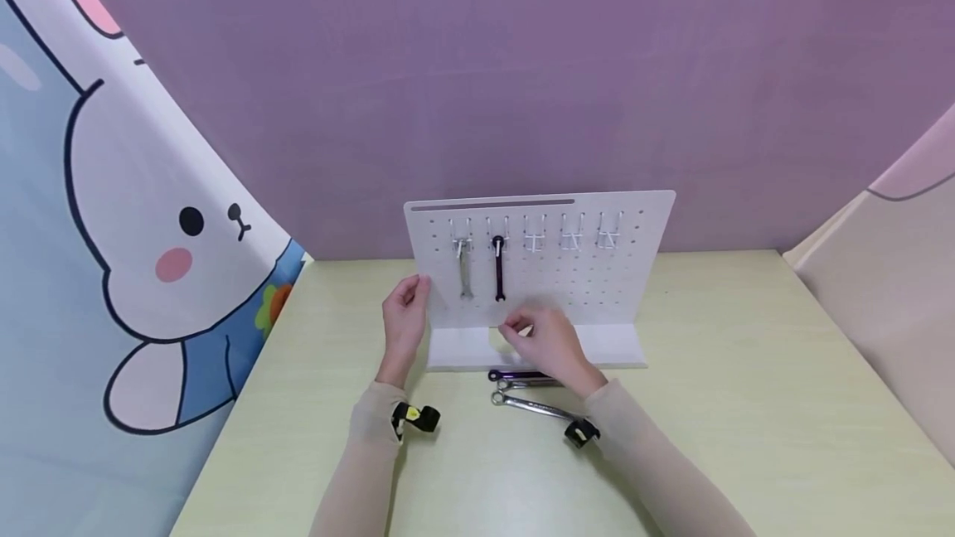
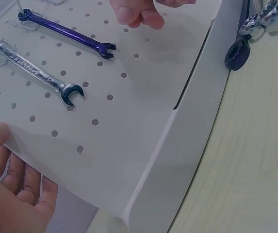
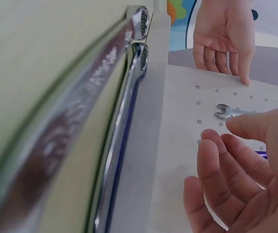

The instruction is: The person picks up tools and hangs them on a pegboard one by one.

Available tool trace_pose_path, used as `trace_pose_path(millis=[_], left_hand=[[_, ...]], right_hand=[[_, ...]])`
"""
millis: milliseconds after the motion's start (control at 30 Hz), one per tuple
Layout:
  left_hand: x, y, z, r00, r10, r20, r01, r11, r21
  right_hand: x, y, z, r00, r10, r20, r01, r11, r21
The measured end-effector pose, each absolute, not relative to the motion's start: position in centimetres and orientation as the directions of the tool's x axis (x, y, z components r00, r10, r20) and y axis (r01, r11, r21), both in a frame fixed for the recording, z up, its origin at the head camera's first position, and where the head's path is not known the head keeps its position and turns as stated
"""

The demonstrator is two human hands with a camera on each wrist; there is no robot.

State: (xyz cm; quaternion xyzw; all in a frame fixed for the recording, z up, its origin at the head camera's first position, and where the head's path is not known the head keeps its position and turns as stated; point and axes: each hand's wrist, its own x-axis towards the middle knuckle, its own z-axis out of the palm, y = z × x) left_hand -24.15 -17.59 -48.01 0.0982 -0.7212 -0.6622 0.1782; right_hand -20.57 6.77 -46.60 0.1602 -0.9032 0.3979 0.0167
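Two wrenches (image 1: 500, 274) are being borne by a pegboard (image 1: 457, 315), seemingly being pinched for steadiness by the left grip (image 1: 405, 315); the right grip (image 1: 550, 345) is being held relaxed, empty.

1. Pegboard (image 1: 597, 276), centre of the frame: white, dotted with rows of holes.
2. Upright combination wrenches, centre: silver one (image 1: 466, 272) at left, dark purple one (image 1: 500, 276) at right.
3. Lower-centre wrenches (image 1: 537, 408): dark purple, silver.
4. Bench (image 1: 746, 371), lower half: pale yellow-green, faintly wood-grained.
5. Backdrop (image 1: 522, 65), top: plain mauve.
6. Rabbit print (image 1: 149, 181), left: white, black-outlined, pink-cheeked, blue-clothed.
7. Sleeves (image 1: 373, 433), bottom: beige.
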Motion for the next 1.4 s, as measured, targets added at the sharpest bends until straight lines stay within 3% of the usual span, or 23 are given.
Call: trace_pose_path(millis=[367,1133,1400], left_hand=[[-24.2,-17.7,-48.2,-0.92,-0.37,0.129,0.094,0.112,0.989],[-24.1,-17.8,-48.1,-0.918,-0.371,0.142,0.112,0.101,0.989],[-23.9,-17.6,-48.0,-0.913,-0.38,0.146,0.114,0.105,0.988]], right_hand=[[-19.6,8.0,-47.2,-0.918,-0.376,0.125,-0.342,0.593,-0.729],[-17.5,9.7,-48.1,-0.898,-0.436,0.052,-0.331,0.595,-0.732],[-17.1,9.9,-48.1,-0.873,-0.484,0.057,-0.381,0.605,-0.699]])
